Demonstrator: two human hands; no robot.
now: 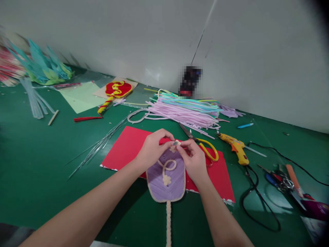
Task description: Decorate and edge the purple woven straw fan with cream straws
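Both hands meet above the top of a purple fan (156,181) with a cream edge, a curled cream stem and cream flowers. Its twisted cream handle (168,219) points toward me. My left hand (155,145) pinches a small cream flower-like piece (177,143) from the left, and the fingers of my right hand (194,161) close on it from the right. The fingertips partly hide this piece. Under the fan lies a red board (128,145). Scissors with yellow handles (209,149) rest on the board's far edge, just beyond my right hand.
A pile of pastel pipe cleaners (182,111) lies behind the board. At right are a yellow glue gun (236,147) with its black cord and a blue pen (245,126). Thin wires (102,145), a red-and-yellow fan (118,89) and clear glue sticks (34,103) lie left.
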